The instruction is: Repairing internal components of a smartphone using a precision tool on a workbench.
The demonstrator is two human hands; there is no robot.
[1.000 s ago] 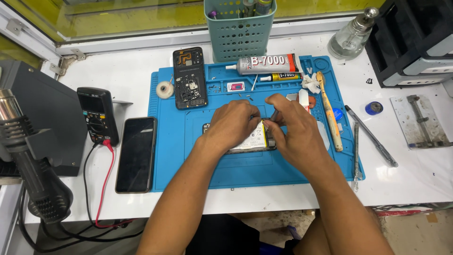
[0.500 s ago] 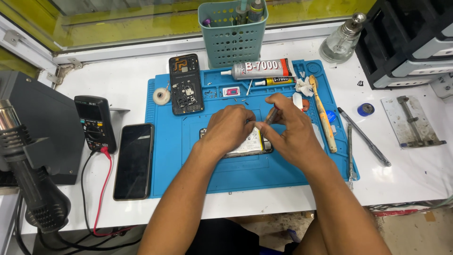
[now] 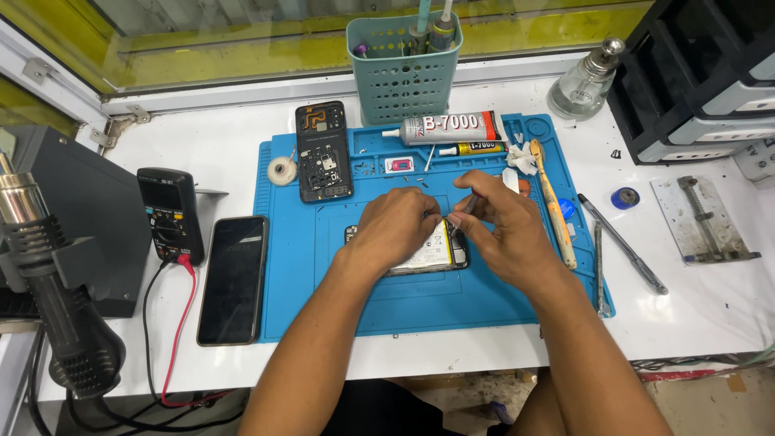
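My right hand pinches a slim dark tool, now tipped down to the top edge of the opened phone, where half a second ago it was lifted clear. My left hand lies curled over the phone, pressing it flat on the blue repair mat; I'd say the work is back at the board. Just beyond lie the detached back cover, the glue tube and, off the mat, a dark phone on the worktop

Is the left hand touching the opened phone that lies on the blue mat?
Touching. In the head view the left hand rests directly on the opened phone, covering its left part, with no gap visible.
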